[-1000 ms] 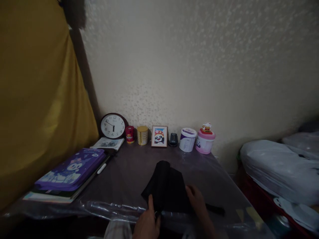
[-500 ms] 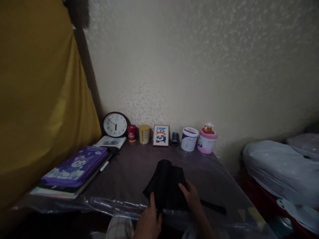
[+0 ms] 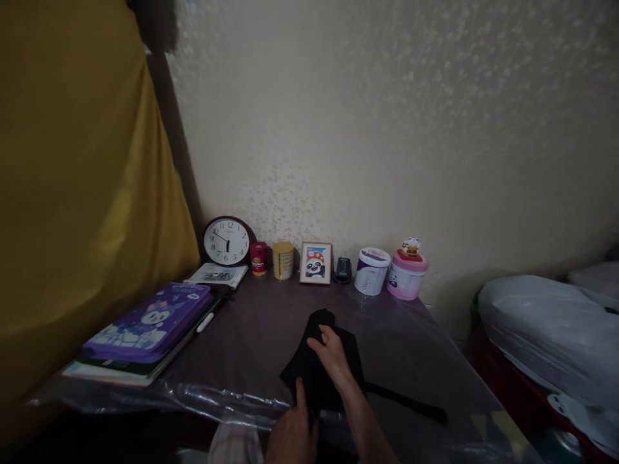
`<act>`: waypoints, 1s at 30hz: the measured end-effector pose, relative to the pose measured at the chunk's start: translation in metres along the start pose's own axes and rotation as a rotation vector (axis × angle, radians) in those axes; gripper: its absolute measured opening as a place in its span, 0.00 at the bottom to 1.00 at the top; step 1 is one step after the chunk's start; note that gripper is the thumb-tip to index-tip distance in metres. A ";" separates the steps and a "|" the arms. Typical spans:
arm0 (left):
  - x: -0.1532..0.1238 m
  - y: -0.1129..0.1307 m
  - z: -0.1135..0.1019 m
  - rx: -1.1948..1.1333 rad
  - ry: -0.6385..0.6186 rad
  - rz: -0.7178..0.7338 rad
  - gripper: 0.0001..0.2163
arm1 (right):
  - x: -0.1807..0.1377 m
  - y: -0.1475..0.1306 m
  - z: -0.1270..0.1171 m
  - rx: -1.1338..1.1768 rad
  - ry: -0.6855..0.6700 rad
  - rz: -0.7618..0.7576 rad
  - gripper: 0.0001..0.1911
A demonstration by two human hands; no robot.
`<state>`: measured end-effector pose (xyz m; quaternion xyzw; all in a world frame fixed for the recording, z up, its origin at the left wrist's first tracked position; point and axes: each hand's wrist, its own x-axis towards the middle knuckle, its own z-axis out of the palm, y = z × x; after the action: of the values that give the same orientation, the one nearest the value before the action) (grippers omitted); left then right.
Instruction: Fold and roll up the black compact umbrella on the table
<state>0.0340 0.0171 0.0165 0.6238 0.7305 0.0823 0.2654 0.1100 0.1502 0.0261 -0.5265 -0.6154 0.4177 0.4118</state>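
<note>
A black umbrella [image 3: 309,361], its fabric loosely folded, lies at the near edge of the table with its far end pointing toward the wall. A black strap [image 3: 411,401] trails from it to the right. My left hand [image 3: 293,428] is closed round the near end, the index finger stretched along the fabric; the part inside that hand is hidden. Across the middle of the fabric lies my right hand [image 3: 333,354], its thumb and fingers curled on a fold, with its forearm covering part of the umbrella.
A purple case [image 3: 149,322] rests on books at the left, beside a white pen [image 3: 206,322]. Along the wall stand a clock [image 3: 226,241], a red can [image 3: 258,259], a yellow tin [image 3: 283,261], a picture frame [image 3: 316,263] and two tubs [image 3: 372,274]. Clear plastic covers the table [image 3: 232,351].
My right hand has moved left and away from me, from the fabric's right edge onto its middle. The left hand stays at the near end. The view has shifted slightly.
</note>
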 end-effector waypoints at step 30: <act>0.008 -0.001 -0.013 -0.047 -0.046 0.019 0.36 | -0.022 -0.021 -0.003 -0.300 -0.308 -0.296 0.12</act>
<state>0.0261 0.0269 0.0251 0.6261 0.7162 0.0875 0.2958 0.1087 0.1263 0.0452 -0.4162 -0.7961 0.3324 0.2872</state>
